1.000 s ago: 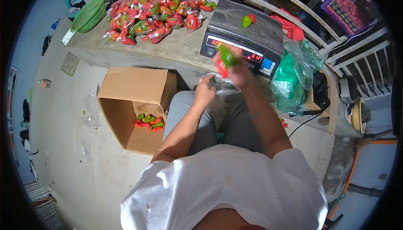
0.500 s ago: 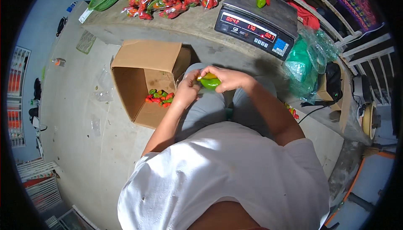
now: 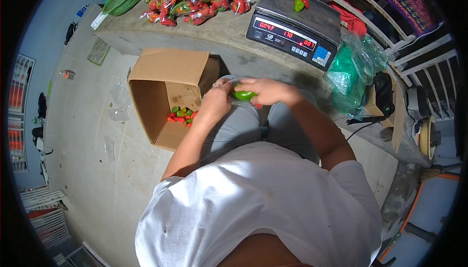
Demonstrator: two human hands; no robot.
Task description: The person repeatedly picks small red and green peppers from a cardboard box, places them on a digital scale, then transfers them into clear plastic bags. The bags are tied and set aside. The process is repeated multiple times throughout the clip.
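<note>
Steadily does it — above the lap [image 3: 237, 126], right of the cardboard box [image 3: 170, 65], the left hand [image 3: 218, 100] pinches the clear bag [image 3: 239, 104] while the right hand [image 3: 270, 90] grips the green pepper [image 3: 244, 95]. I'd keep the bag wide — and ease the pepper down gently.

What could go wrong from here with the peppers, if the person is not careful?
1. The green pepper at the right hand is above the person's legs, so it might slip and fall.
2. The clear bag looks thin and could tear.
3. The small peppers lie loose on the scale; a bump might roll them off.
</note>
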